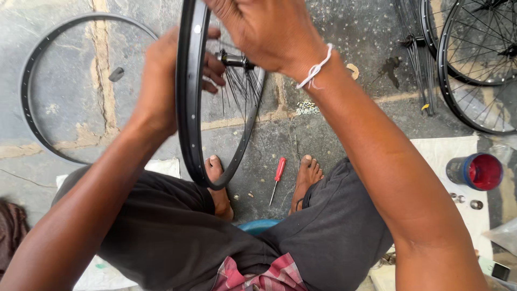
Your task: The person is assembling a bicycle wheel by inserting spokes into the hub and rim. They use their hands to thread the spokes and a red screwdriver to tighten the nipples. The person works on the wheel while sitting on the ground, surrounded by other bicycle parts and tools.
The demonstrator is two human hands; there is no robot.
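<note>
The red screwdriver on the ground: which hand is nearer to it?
Neither is close, and it is hard to call. The red screwdriver lies between the feet. The left hand holds the black rim above it; the right hand is at the rim's top.

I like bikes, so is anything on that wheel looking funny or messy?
Yes. The spokes on the black rim hang loose from the hub in a bunch, not fanned out to the rim. Small bits lie scattered on the floor.
</note>
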